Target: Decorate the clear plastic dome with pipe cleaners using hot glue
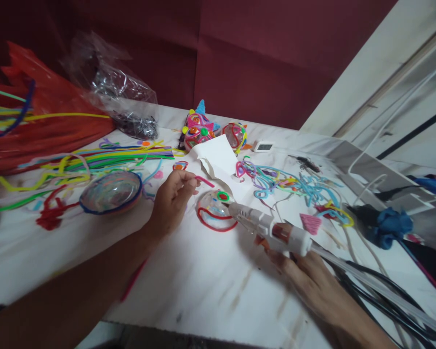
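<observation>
My left hand [172, 201] is closed in a pinch on a short pink pipe cleaner [205, 182], whose free end points right. My right hand [298, 269] grips a white hot glue gun [263, 223] with an orange trigger; a long clear glue stick [370, 281] sticks out of its back. The gun's nozzle is at the top of a small clear plastic dome [212, 215] on the table. Red pipe cleaner runs round the dome's lower edge, and a green ring with a red centre [223, 196] sits on top. Whether the nozzle touches the dome I cannot tell.
A clear bowl [111, 192] with a blue rim lies left, near bundled pipe cleaners [123, 157]. Behind stand decorated domes [199, 133], white paper [218, 155] and a small digital display [263, 146]. Pipe cleaner scraps [290, 179] and black cables [378, 291] lie right.
</observation>
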